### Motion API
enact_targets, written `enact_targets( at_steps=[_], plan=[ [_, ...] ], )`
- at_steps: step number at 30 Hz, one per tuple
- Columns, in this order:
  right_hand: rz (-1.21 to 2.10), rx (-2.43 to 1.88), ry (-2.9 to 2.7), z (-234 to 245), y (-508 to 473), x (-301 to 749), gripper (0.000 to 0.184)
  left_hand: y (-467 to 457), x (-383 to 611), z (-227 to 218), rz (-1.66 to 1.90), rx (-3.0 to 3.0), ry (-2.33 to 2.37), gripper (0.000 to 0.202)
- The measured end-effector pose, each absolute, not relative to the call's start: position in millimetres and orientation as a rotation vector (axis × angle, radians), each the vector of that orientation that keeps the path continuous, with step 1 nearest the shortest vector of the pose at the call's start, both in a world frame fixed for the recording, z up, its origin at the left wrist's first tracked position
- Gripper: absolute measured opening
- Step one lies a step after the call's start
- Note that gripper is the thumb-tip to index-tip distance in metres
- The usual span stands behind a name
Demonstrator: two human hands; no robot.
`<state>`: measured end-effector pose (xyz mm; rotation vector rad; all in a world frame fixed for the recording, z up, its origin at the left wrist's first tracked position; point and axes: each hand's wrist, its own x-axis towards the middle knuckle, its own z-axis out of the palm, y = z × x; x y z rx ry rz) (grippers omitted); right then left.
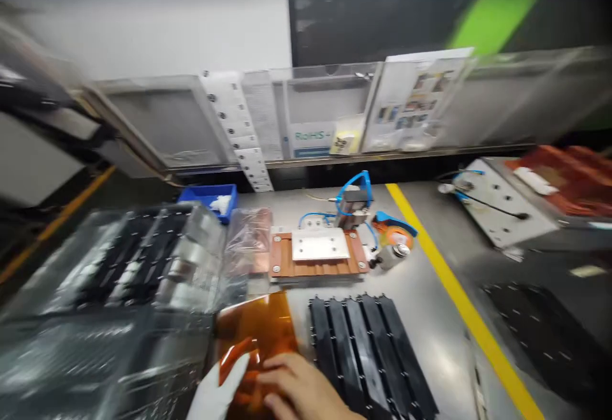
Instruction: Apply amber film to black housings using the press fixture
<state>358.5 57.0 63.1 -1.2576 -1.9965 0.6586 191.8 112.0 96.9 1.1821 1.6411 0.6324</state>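
My grey bench (425,292) catches a soft glare on my right, beside the yellow stripe (459,299) slanting across it. Along its back I face a row of clear sleeves (329,101) with papers (415,101). Above stand a white panel (157,31) and a dark panel (363,18) with a blurred green band (497,12). Left of me, an orange line (60,219) marks the dark floor (102,200).

a blue bin (230,203) stands left — a yellow stripe (461,302) lies right.
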Motion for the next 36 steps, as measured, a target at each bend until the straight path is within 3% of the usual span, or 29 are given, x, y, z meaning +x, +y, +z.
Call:
enact_targets(
  at_steps=[6,9,13,18,23,27,33,36],
  plan=[
    [0.122,-1.301,-1.860,120,86,366,0.033,117,198,115,0.614,1.370,1.291,0.055],
    [0.000,-1.300,-1.849,133,89,368,0.036,115,204,122,0.610,1.628,1.196,0.046],
    [-0.092,-1.259,-1.901,142,91,373,0.028,114,207,116,0.442,2.086,1.329,0.038],
    [0.188,-1.049,-2.034,135,90,373,0.024,109,203,93,0.387,2.202,1.452,0.031],
    [0.789,-1.218,-1.574,111,78,363,0.010,99,205,107,0.401,1.972,1.299,0.035],
    [1.254,-1.194,-1.182,112,74,355,0.027,98,210,126,0.293,1.891,1.324,0.041],
    [1.547,-1.047,-0.815,124,76,354,0.037,99,213,128,0.326,1.789,1.299,0.036],
    [1.441,-1.034,-0.667,113,77,358,0.033,101,208,136,0.269,1.799,1.295,0.039]
  ],
)
